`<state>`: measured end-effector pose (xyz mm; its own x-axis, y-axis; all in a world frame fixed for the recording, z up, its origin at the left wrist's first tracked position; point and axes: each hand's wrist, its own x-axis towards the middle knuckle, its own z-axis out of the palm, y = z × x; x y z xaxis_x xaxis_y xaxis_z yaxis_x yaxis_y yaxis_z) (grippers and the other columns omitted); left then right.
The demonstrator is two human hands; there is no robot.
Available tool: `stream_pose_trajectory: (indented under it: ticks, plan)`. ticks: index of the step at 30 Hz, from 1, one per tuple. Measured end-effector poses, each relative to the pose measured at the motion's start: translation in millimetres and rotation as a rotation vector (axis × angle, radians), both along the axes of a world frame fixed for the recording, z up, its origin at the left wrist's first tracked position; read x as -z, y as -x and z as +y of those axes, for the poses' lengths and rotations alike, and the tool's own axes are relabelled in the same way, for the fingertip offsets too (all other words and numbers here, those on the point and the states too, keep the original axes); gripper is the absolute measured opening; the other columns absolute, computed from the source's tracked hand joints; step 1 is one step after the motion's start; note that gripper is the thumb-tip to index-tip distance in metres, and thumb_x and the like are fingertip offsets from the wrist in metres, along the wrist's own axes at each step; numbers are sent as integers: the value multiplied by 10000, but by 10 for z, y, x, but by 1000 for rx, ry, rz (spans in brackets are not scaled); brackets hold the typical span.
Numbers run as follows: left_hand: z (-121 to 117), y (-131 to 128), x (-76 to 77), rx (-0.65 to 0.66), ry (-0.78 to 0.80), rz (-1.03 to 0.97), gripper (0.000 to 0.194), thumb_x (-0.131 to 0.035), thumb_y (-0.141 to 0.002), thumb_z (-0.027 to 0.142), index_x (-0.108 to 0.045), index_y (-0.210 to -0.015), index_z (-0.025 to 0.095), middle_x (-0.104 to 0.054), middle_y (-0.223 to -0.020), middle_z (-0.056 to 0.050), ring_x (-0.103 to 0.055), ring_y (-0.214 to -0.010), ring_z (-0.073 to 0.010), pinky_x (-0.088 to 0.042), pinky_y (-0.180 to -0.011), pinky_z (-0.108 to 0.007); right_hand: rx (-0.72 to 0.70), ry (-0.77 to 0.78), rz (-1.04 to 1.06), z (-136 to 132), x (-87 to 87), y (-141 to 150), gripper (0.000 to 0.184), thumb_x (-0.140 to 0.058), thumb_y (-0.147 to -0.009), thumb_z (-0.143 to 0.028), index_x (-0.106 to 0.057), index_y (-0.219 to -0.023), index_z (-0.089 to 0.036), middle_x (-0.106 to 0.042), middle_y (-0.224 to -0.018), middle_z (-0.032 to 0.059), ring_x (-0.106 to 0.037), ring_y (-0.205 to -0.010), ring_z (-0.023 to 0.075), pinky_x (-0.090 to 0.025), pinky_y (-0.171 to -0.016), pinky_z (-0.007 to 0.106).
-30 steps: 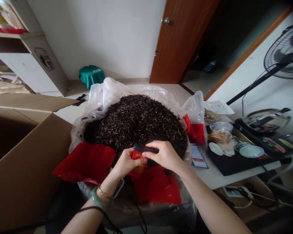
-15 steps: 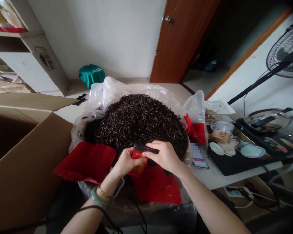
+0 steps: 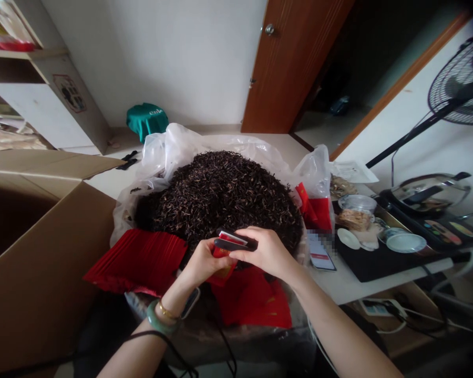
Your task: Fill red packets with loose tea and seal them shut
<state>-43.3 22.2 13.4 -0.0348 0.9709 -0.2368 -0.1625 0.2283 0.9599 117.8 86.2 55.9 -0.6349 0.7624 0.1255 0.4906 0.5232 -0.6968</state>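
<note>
Between finger and thumb, my left hand [image 3: 202, 266] pinches a small red packet [image 3: 223, 276] with yellowish print. My right hand [image 3: 262, 247] is closed around a black hand-held bag sealer [image 3: 232, 245], a slim tool with two long jaws. The jaws stand apart, and the packet's pale-edged top shows between them. Both hands are over the near side of a big heap of dark tea leaves [image 3: 220, 194]. Just below them lie loose red packets [image 3: 252, 299]. A tight row of red packets [image 3: 137, 262] sits left of my left hand.
Clear plastic sheeting [image 3: 181, 139] surrounds the heap. More red packets [image 3: 321, 212] lie at its right. A cardboard box [image 3: 43, 262] stands at the left. On the right table are a phone [image 3: 321, 254], dishes [image 3: 405, 243] and a kettle appliance [image 3: 429, 194]. Dark cables hang near my left forearm.
The bag sealer's jaws have gone from closed over the packet's top to apart, baring the pale edge. Both hands stay in almost the same place.
</note>
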Motion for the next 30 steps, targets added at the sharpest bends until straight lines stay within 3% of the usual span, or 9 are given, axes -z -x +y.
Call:
stream_pose_trajectory:
  ticks: [7,13,17,20,24,30]
  plan:
    - [-8,-22,-9,-16,61,-4,336,-856,-450,292,-656,-658,120,-617,-574,27,-493,-511,-91,-433,-538,-217,3,-24,6,-8,45,67,185,-733,-753,-258,-743,-935,-227,-738,-859,29,-682,-765,181,-499,-689,261]
    - [10,-4,-9,-80,-16,53,350,-833,-503,355,-704,-737,128,-696,-691,-11,-598,-627,-158,-486,-625,-251,-13,-28,36,-30,53,57,184,-698,-787,-255,-740,-958,-202,-723,-862,42,-669,-759,177,-491,-660,250]
    - [14,5,3,-154,-64,78,378,-821,-526,411,-707,-751,130,-719,-745,-30,-620,-680,-178,-499,-660,-262,-18,60,54,-3,48,48,189,-679,-796,-286,-728,-958,-202,-731,-916,46,-681,-831,202,-508,-744,281]
    - [3,2,1,-195,-66,60,403,-807,-550,448,-692,-774,133,-704,-712,-23,-603,-630,-157,-486,-601,-247,-7,200,126,42,51,24,298,-647,-808,-370,-673,-1047,-194,-715,-1032,64,-664,-956,230,-511,-825,324]
    - [-9,0,-11,-233,-35,40,387,-791,-559,474,-667,-687,131,-657,-608,-4,-555,-532,-122,-443,-528,-223,68,434,249,81,80,2,465,-628,-784,-462,-576,-1140,-168,-683,-998,82,-663,-856,218,-533,-698,323]
    - [-21,-28,-7,-274,-54,45,414,-738,-611,530,-638,-564,131,-565,-492,22,-455,-459,-85,-346,-457,-199,106,501,336,32,131,63,708,-757,-621,-282,-449,-1253,-197,-648,-912,24,-640,-854,186,-512,-750,318]
